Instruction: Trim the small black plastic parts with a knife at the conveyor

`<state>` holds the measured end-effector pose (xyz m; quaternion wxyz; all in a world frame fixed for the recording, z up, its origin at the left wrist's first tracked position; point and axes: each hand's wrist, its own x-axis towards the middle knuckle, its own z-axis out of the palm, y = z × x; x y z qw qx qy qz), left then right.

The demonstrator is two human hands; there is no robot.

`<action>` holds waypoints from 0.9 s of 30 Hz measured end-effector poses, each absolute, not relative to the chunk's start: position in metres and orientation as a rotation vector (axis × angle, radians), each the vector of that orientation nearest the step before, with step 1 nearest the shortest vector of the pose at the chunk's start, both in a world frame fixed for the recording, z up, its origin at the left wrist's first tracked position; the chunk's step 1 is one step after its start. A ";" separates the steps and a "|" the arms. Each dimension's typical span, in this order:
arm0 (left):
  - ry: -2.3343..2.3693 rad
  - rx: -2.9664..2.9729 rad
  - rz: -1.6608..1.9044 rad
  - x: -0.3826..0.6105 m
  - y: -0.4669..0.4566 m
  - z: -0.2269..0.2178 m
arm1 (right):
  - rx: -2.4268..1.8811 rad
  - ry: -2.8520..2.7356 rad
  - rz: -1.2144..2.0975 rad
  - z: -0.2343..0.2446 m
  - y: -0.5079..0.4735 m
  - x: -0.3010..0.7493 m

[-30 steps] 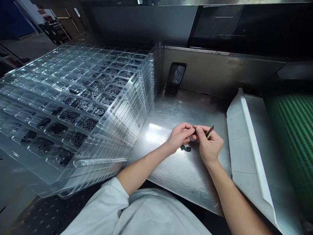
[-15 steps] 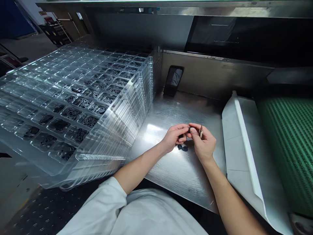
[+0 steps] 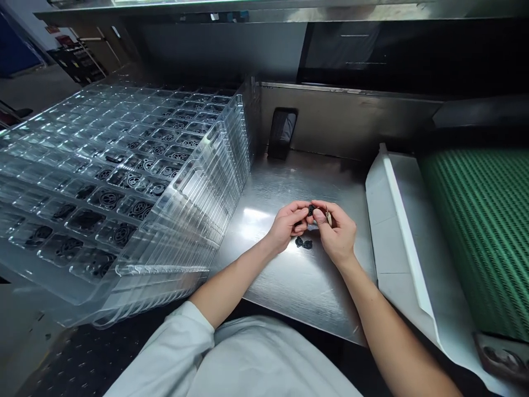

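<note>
My left hand (image 3: 287,225) pinches a small black rubber part (image 3: 310,210) in its fingertips, close to the fingers of my right hand (image 3: 334,234). My right hand holds a small flat blade (image 3: 329,219), with only its tip showing past the fingers. Just below my hands, two small black rubber pieces (image 3: 303,243) lie on the stainless steel table (image 3: 297,292). Part of the held piece is hidden by my fingers.
A stack of clear plastic trays (image 3: 198,204) with black round parts in their cells stands to the left. A phone (image 3: 282,133) leans on the steel back wall. To the right are a white sheet (image 3: 397,237) and a green ribbed belt (image 3: 479,231).
The whole view has shifted as my head moved. My hands have come closer together around the black part, and the blade now stands more upright and shows less.
</note>
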<state>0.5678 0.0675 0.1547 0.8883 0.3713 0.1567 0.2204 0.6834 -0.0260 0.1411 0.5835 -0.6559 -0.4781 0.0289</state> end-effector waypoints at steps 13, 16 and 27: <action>0.340 0.852 0.627 0.567 0.066 0.158 | -1.701 -1.223 0.018 0.148 -0.029 0.682; 0.350 0.842 0.641 0.567 0.065 0.158 | -1.737 -1.235 0.016 0.147 -0.029 0.680; 0.336 0.826 0.672 0.564 0.068 0.161 | -1.763 -1.243 -0.079 0.146 -0.029 0.680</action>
